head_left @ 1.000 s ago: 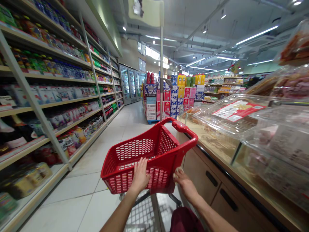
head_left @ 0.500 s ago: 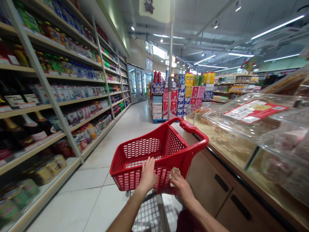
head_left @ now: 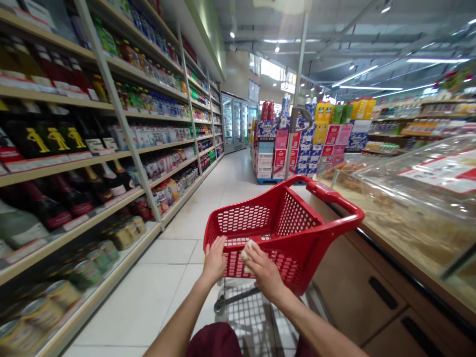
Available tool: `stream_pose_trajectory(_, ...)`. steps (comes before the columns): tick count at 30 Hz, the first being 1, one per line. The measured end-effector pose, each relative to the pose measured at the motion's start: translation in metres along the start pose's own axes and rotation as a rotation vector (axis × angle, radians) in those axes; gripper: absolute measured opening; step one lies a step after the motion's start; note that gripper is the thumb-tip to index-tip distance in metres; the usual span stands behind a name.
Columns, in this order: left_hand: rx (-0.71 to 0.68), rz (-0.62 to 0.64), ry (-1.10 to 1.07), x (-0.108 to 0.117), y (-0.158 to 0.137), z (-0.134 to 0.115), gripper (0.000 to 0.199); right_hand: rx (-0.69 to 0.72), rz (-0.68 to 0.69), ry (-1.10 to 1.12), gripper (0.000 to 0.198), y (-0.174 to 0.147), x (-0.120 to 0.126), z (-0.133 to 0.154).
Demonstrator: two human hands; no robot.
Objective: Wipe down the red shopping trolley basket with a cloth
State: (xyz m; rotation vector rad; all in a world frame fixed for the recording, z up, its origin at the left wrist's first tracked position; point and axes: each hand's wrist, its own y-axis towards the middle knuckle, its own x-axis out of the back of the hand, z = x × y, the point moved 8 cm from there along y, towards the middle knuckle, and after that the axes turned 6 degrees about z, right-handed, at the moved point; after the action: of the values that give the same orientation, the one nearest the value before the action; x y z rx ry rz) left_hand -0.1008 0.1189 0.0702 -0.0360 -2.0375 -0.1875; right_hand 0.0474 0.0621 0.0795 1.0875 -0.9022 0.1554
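Observation:
A red plastic shopping cart (head_left: 297, 243) with holed side walls stands sideways in front of me, its handle to the right. My left hand (head_left: 214, 259) is on the rim near the cart's left end, its fingers bent over the edge. In my right hand (head_left: 262, 267) is a crumpled off-white cloth (head_left: 248, 252), pressed against the near side wall just below the rim. Part of the cloth is hidden under the fingers. The cart's basket holds nothing that I can see.
Shelves (head_left: 163, 119) of bottles and cans line the left side. A counter (head_left: 372, 292) with a clear-covered food display (head_left: 427, 178) runs close along the right. Stacked boxes (head_left: 278, 153) stand beyond the cart. Pale floor tiles (head_left: 148, 287) lie between.
My right hand has slid the cloth left along the cart's side, closer to my left hand. My left hand has shifted toward the cart's left end. The view has turned left.

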Motion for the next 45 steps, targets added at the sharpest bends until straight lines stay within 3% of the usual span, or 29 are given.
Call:
stream_pose_trajectory(2,0.052,0.0,0.0,0.008,-0.003,0.018,0.062,0.028,-0.029,-0.002,0.026,0.029,-0.014,0.013)
stream_pose_trajectory(4,0.059,0.026,-0.003,0.011,-0.007,0.029,0.058,0.055,0.039,-0.016,0.026,0.035,-0.044,0.023)
stream_pose_trajectory(7,0.051,0.045,-0.002,0.012,-0.013,0.034,0.056,0.104,0.197,-0.004,0.021,0.007,-0.091,0.036)
stream_pose_trajectory(9,0.055,0.053,0.003,0.012,-0.014,0.033,0.056,0.116,0.229,0.016,0.02,-0.01,-0.099,0.039)
stream_pose_trajectory(14,0.08,0.074,0.023,0.012,-0.015,0.026,0.05,0.082,0.108,0.031,0.031,-0.001,-0.05,0.018)
stream_pose_trajectory(18,0.146,0.056,0.073,0.011,-0.014,0.015,0.05,0.003,0.128,0.017,0.035,-0.017,-0.027,-0.004)
stream_pose_trajectory(21,0.126,0.047,0.098,0.005,-0.009,-0.005,0.059,0.025,0.12,-0.003,0.03,-0.034,-0.01,-0.008)
stream_pose_trajectory(26,-0.044,0.121,0.101,-0.021,0.005,-0.056,0.068,-0.078,-0.048,-0.025,0.03,-0.021,0.035,-0.039)
stream_pose_trajectory(32,-0.116,0.155,0.117,-0.043,0.01,-0.079,0.069,-0.111,0.106,-0.091,0.035,-0.066,0.017,-0.055)
stream_pose_trajectory(38,-0.062,0.119,0.118,-0.043,0.012,-0.079,0.066,-0.148,-0.092,-0.115,0.033,-0.048,0.063,-0.068)
stream_pose_trajectory(40,-0.05,0.116,0.116,-0.042,0.012,-0.078,0.068,-0.169,-0.102,-0.135,0.032,-0.049,0.065,-0.075)
stream_pose_trajectory(45,-0.042,0.097,0.104,-0.037,0.009,-0.079,0.067,-0.284,0.11,-0.042,0.037,-0.08,0.039,-0.078)
